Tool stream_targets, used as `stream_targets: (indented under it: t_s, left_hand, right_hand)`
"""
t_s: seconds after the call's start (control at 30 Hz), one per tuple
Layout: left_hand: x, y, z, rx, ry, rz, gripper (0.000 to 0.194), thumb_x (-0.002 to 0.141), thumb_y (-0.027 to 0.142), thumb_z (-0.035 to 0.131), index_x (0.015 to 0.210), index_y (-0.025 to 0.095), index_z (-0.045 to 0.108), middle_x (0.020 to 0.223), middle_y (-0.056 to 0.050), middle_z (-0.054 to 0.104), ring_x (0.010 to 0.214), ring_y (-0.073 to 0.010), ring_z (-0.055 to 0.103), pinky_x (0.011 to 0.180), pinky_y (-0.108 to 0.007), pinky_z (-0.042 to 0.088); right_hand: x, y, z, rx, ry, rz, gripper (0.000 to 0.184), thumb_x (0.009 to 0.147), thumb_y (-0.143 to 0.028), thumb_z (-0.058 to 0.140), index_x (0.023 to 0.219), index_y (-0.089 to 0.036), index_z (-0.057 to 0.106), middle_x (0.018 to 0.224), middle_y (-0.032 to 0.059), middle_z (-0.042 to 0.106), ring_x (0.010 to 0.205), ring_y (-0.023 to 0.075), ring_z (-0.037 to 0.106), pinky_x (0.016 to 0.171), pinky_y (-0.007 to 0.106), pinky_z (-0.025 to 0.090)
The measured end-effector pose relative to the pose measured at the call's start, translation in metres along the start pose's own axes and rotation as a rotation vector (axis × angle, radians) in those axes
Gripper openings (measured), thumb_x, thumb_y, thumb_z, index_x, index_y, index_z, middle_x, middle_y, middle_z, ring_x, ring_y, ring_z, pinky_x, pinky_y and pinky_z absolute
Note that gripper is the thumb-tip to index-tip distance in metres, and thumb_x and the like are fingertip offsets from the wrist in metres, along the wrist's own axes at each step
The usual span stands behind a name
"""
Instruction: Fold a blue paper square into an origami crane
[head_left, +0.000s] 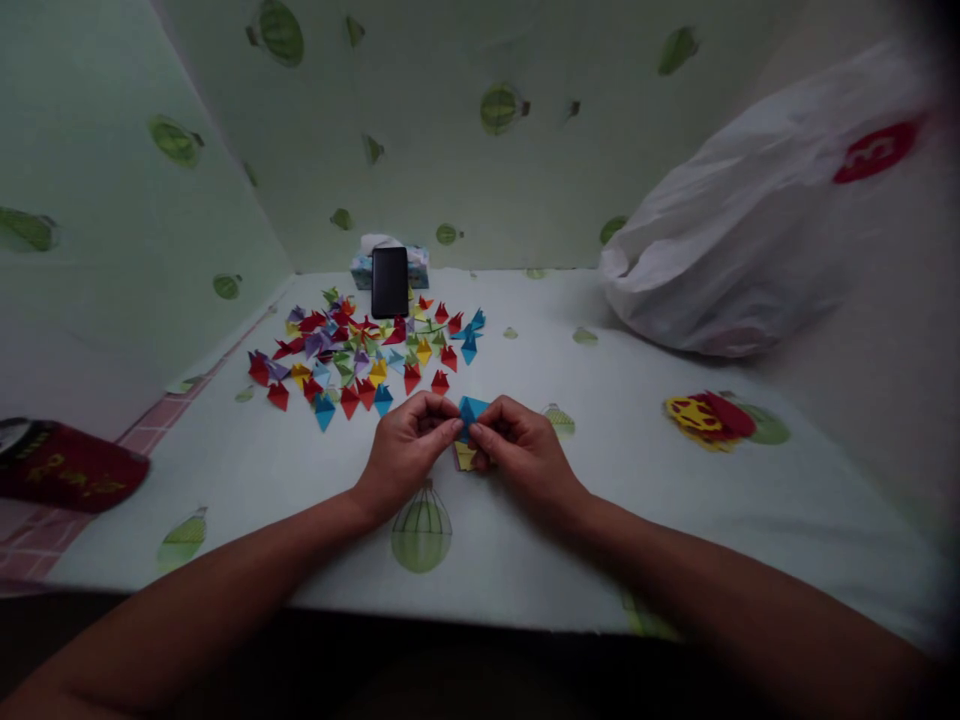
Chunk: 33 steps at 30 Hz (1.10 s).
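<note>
My left hand (409,445) and my right hand (521,445) meet over the middle of the table (300,480), fingers pinched together on a small blue folded paper piece (471,410). A yellow paper piece (465,457) lies under my right fingers. Just beyond my hands spreads a pile of several folded paper pieces (360,350) in red, blue, yellow, green and purple.
A black phone (390,282) leans against a tissue box (375,262) at the back. A white plastic bag (757,230) fills the right rear. A red and yellow paper shape (709,418) lies at right. A dark red object (64,470) sits at the left edge.
</note>
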<state>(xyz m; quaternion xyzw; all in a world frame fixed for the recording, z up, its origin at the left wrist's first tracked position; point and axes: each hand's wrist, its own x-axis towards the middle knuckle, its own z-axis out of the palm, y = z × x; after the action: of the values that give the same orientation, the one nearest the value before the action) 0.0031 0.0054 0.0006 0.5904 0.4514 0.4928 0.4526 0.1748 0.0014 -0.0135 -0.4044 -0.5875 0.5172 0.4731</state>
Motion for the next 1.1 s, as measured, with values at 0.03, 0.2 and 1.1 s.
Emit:
stream_targets:
  t_s: [0.03, 0.2, 1.1]
  left_hand:
    - [0.0000, 0.0000, 0.0000, -0.001, -0.001, -0.003, 0.015, 0.077, 0.026, 0.076, 0.085, 0.018, 0.067, 0.081, -0.002, 0.071, 0.073, -0.0137, 0.066, 0.068, -0.026, 0.056]
    - [0.0000, -0.0022, 0.0003, -0.022, 0.000, -0.036, 0.019, 0.075, 0.027, 0.079, 0.086, 0.017, 0.067, 0.082, -0.001, 0.070, 0.074, -0.0142, 0.068, 0.069, -0.026, 0.056]
    - [-0.0023, -0.0007, 0.0002, 0.023, 0.045, 0.167, 0.011, 0.081, 0.021, 0.075, 0.088, 0.018, 0.067, 0.089, -0.003, 0.065, 0.079, -0.0137, 0.065, 0.072, -0.026, 0.058]
  right_hand:
    - [0.0000, 0.0004, 0.0000, 0.001, 0.003, 0.001, 0.022, 0.086, -0.034, 0.068, 0.076, -0.021, 0.055, 0.062, -0.0033, 0.060, 0.055, 0.0119, 0.058, 0.055, 0.027, 0.046]
    - [-0.0005, 0.0019, 0.0005, -0.018, 0.009, 0.002, 0.020, 0.087, -0.033, 0.067, 0.076, -0.021, 0.055, 0.061, -0.0031, 0.059, 0.055, 0.0128, 0.058, 0.057, 0.028, 0.046]
    - [-0.0012, -0.0016, 0.0048, 0.333, -0.015, 0.124, 0.024, 0.080, -0.035, 0.079, 0.076, -0.020, 0.060, 0.066, -0.0028, 0.070, 0.060, 0.0111, 0.067, 0.066, 0.027, 0.058]
